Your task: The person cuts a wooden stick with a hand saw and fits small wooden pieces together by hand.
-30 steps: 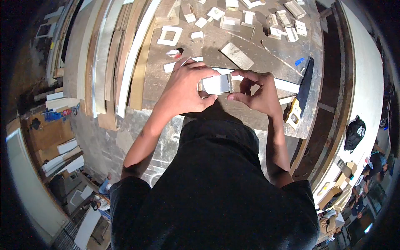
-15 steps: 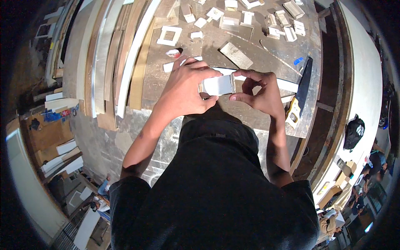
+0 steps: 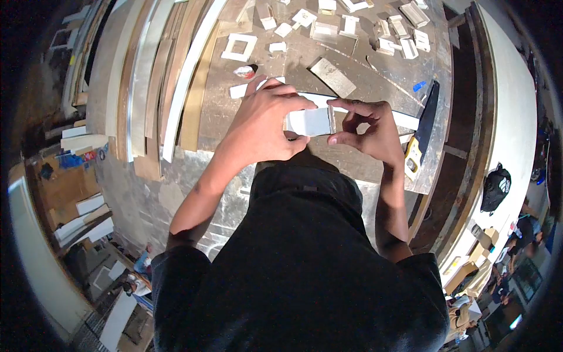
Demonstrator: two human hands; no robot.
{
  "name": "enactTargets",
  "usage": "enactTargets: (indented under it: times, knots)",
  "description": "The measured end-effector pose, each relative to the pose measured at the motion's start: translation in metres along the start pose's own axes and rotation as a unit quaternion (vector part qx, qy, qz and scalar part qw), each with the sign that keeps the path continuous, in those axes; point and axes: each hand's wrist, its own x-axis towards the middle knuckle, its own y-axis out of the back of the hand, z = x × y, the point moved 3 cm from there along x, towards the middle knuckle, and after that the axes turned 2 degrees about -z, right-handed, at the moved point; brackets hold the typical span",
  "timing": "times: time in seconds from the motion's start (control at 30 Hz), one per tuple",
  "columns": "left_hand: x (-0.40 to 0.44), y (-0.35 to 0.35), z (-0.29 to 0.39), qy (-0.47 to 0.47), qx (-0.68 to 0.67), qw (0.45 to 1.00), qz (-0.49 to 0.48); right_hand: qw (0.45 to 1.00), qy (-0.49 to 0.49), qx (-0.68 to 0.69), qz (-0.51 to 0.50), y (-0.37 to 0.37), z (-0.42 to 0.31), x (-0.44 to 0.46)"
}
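Note:
Between my two hands is a small white-faced wooden block (image 3: 311, 122) with thin wooden end pieces. My left hand (image 3: 267, 120) grips its left end, thumb below and fingers above. At the right end, the thumb and index finger of my right hand (image 3: 366, 130) pinch the thin edge piece. A long white strip (image 3: 404, 120) lies on the wooden table (image 3: 281, 76) behind the hands. Beyond them rests a flat wooden piece (image 3: 333, 77). The hidden fingertips of my left hand cannot be made out.
A handsaw (image 3: 423, 129) with a yellow handle lies at the right table edge. Long boards (image 3: 155, 88) are stacked at the left. Several small wooden assemblies (image 3: 399, 26) and a square frame (image 3: 239, 47) lie farther back. People (image 3: 138, 284) are at the lower left and far right.
Both hands and the block have shifted slightly to the right. The block's white face has tilted a little, and its shading has changed. Both grips stay on it.

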Motion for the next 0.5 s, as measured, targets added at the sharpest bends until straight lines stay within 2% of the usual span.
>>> enactTargets:
  times: [0.37,0.5]
  knots:
    - [0.0017,-0.0009,0.0054,0.008,-0.007,1.000,-0.016,1.000,-0.021,-0.012,-0.016,0.0056,-0.0002,-0.0014]
    - [0.0037,-0.0001,0.0029,0.006,-0.023,1.000,-0.012,0.999,-0.015,0.027,-0.019,0.0040,0.0044,-0.0025]
